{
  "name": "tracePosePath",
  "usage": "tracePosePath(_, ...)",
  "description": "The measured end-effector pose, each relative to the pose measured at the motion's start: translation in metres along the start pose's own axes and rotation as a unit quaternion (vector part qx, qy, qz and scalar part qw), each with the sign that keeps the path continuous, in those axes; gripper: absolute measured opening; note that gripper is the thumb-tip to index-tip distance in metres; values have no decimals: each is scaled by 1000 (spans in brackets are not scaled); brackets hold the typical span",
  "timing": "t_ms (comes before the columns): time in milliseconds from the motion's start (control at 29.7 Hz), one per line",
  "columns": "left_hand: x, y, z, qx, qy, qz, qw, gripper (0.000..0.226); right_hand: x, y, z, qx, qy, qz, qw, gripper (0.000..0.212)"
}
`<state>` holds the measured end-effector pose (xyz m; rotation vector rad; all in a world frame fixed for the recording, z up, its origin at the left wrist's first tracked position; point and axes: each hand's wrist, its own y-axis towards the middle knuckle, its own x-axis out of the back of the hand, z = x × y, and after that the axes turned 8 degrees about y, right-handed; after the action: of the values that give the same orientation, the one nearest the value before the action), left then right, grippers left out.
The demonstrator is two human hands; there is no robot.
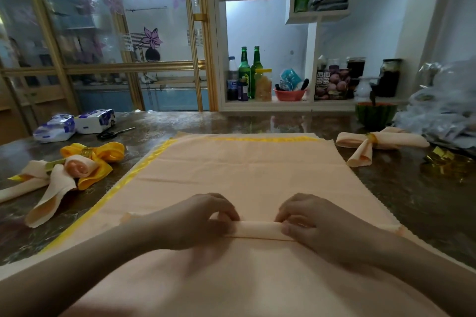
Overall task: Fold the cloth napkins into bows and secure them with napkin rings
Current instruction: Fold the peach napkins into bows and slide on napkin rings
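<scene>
A large peach cloth napkin [247, 170] lies spread flat on the dark marble table, with a yellow napkin showing under its left and far edges. Its near part is rolled into a narrow tube [257, 230]. My left hand [203, 221] grips the left end of the tube with curled fingers. My right hand [306, 221] grips the right end the same way. A finished peach bow with a gold ring [371, 144] lies at the right. Peach and yellow bows with gold rings [69, 170] lie at the left.
Loose gold napkin rings [445, 162] lie at the right, beside clear plastic bags [448, 108]. Scissors [116, 132] and tissue packs [74, 123] sit at the far left. A halved watermelon [374, 114] stands at the back right. Shelves with bottles stand behind the table.
</scene>
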<state>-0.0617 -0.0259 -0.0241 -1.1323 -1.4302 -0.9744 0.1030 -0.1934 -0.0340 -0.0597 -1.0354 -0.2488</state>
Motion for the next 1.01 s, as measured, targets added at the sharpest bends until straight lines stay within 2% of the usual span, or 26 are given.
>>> tracePosePath(101,4,-6,6,23,19,2,1000,22,12,1,3,-19,2,31,999,14)
tracePosePath(236,10,-6,7,59,-3,35,998,21,23,6,9,-46,-6,97,994,19)
tracePosePath(438,17,-4,14,77,0,66,995,15,26,13,12,-77,6,126,989,20)
tracePosePath(607,18,-1,12,67,43,39,996,11,21,16,11,-57,-6,62,996,14)
tracePosePath(741,13,7,8,69,81,-49,993,18,16,22,5,-18,-61,-35,997,21)
tracePosePath(809,8,13,8,63,115,-102,986,19,13,24,3,10,-114,-72,991,17)
tracePosePath(910,-2,19,11,27,176,-162,971,18,8,25,0,54,-169,-86,980,12)
tracePosePath(1011,-5,17,12,-1,185,-152,971,18,8,23,-4,65,-169,-68,981,14)
